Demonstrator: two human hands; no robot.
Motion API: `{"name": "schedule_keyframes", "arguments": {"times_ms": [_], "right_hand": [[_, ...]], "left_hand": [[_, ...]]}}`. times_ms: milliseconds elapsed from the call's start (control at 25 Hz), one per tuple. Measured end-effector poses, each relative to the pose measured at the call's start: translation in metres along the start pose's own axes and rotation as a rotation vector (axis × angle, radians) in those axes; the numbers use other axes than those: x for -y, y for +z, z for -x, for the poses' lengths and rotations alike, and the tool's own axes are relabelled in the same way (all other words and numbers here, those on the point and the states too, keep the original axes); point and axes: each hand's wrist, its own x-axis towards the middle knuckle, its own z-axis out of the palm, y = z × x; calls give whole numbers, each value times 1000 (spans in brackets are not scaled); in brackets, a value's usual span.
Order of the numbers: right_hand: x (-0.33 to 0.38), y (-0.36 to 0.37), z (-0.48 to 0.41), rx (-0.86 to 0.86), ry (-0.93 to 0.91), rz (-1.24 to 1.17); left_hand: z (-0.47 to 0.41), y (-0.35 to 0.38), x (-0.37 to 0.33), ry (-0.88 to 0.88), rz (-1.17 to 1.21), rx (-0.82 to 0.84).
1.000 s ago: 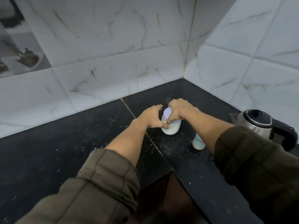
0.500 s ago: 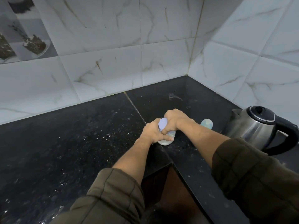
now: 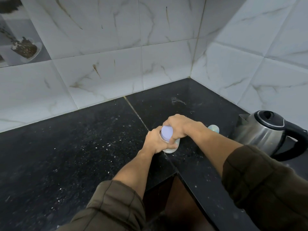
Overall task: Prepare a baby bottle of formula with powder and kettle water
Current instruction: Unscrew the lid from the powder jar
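If turned too hard or held too loosely, could tip over and spill the milky stuff inside. Could slip too, if wet.

On the left, left hand (image 3: 154, 141), fingers curled round the lower part of the baby bottle (image 3: 170, 150), holding it on the counter (image 3: 75, 147). Right beside it, touching, right hand (image 3: 180, 128), curled tight round the lilac lid (image 3: 166, 133).

Standing on its bottom, long way up and down, lid end pointing up. Maybe leaning a little toward the person; hard to tell.

Just past the right wrist, a small pale cap (image 3: 213, 128). Farther right, well apart, the kettle (image 3: 261, 134), easy to bump with an elbow.
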Motion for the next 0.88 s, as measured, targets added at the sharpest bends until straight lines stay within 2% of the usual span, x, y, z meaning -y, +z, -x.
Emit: {"name": "schedule_keyframes", "arguments": {"times_ms": [120,240,360,520,600,720,880], "right_hand": [[-2,-7,2,38,-145,94],[-9,-6,3,26,-145,11],[-21,-13,6,-109,-81,-141],[-35,-24,0,-385,60,-393],[-37,-23,-11,-445,155,-543],[-36,-22,-31,-431,251,-620],[-31,-13,-62,-258,274,-462]], "left_hand": [[-3,-5,1,-5,38,30],[-4,-8,2,10,14,47],[-4,-9,2,22,-22,76],[-5,-21,-5,40,-82,125],[-5,-32,-7,20,-123,139],[-8,-56,3,4,-86,8],[-23,-81,19,34,-86,-237]]}}
